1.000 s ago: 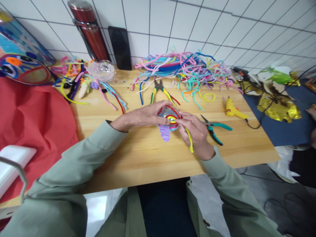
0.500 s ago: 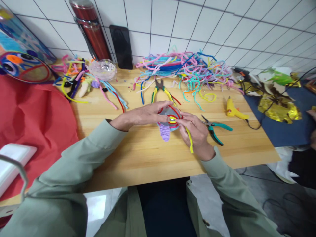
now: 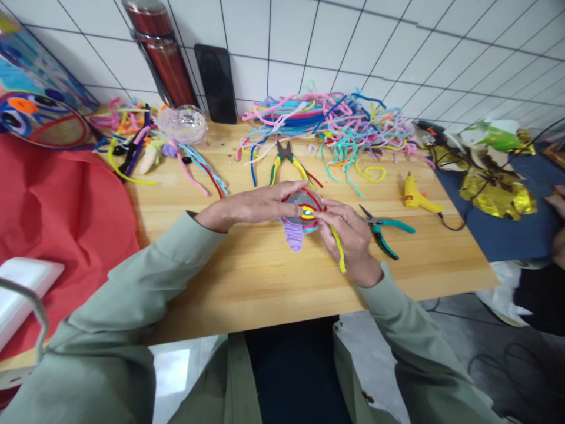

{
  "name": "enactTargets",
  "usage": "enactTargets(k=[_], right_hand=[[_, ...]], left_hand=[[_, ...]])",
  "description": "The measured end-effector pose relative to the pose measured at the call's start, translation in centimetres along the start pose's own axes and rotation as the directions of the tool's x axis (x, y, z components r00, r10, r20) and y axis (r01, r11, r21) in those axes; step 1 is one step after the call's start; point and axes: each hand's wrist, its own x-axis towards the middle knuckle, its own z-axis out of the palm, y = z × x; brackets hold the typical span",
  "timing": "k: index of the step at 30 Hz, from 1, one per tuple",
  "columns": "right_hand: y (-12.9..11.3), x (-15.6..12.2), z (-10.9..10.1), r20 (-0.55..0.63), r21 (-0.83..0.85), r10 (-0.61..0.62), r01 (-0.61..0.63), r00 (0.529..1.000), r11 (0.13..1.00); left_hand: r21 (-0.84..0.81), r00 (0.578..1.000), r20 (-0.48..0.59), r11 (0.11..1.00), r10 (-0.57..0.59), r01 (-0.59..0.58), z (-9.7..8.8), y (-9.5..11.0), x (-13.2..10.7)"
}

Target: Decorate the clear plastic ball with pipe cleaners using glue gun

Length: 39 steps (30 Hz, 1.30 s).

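Note:
Between my hands is a round grey craft piece [image 3: 289, 207] edged in red pipe cleaner, with a red and yellow ring on it and a purple ribbed strip [image 3: 293, 235] hanging from its lower edge. My left hand [image 3: 265, 203] grips the piece from the left, its fingers along the top and its thumb near the ring. On the other side, my right hand [image 3: 346, 229] pinches a yellow pipe cleaner [image 3: 339, 253] against the ring, with a tail dangling below. Just behind lie yellow-green pliers [image 3: 286, 159]; teal-handled pliers [image 3: 384, 229] rest to the right.
A heap of coloured pipe cleaners [image 3: 326, 118] runs along the wall. A yellow glue gun [image 3: 419, 197] with a cord lies at right. Toward the back left stand a red thermos [image 3: 163, 53] and a phone [image 3: 216, 82]. Red cloth [image 3: 66, 200] covers the table's left side.
Both hands keep nearly the same hold on the craft piece and the yellow pipe cleaner. The whole view has shifted very slightly.

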Motion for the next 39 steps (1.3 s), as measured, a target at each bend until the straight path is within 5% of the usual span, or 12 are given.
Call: enactTargets(k=[11,20,29,39], right_hand=[[-0.2,0.8,-0.2,-0.052,0.052,-0.011,0.014,0.999,0.999],[-0.5,1.2,-1.2,0.027,0.099,0.241,-0.242,0.970,0.965],[-0.1,2.7,-1.2,0.083,0.186,0.418,-0.426,0.905,0.885],[0.3,2.8,-0.8,0.253,0.155,0.246,-0.290,0.936,0.944]], left_hand=[[0.024,1.000,0.029,1.000,-0.004,0.003,0.1,-0.3,0.3],[0.087,0.994,-0.092,0.994,-0.063,0.071,0.2,-0.8,0.4],[0.057,0.997,-0.075,0.998,-0.013,0.017,0.5,-1.1,1.1],[0.207,0.991,-0.105,0.976,0.084,-0.061,0.6,-1.1,1.0]])
